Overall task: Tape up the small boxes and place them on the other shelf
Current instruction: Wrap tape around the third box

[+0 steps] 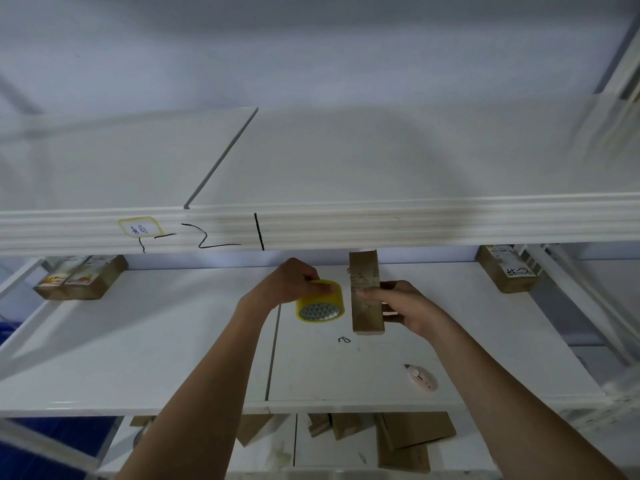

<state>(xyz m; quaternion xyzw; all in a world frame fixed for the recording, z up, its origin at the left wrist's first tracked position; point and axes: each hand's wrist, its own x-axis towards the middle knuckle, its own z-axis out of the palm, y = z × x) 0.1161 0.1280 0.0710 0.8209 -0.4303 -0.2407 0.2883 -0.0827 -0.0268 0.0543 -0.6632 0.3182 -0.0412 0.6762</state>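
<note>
Head view showed the small box (366, 292) standing on end on the middle shelf (173, 341), just right of centre, with the right hand (403, 308) wrapped round its right side, fingers across the front face. At its nine o'clock, just beside it, the left hand (294, 280) pinched the top of the yellow tape roll (320, 301). Being cardboard, the box looked light and fairly stiff, though its walls would probably dent under a hard squeeze; holding it by the long edges seemed safest. The tape's free end looked likely to be slippery to find.

A pink cutter (420, 377) lay at five o'clock of the box, well apart. Brown boxes (81, 278) sat at the far left, another box (509, 270) at the far right. Above ran the upper shelf (381, 161); flat cardboard pieces (412, 438) lay on the shelf below, under white walls.
</note>
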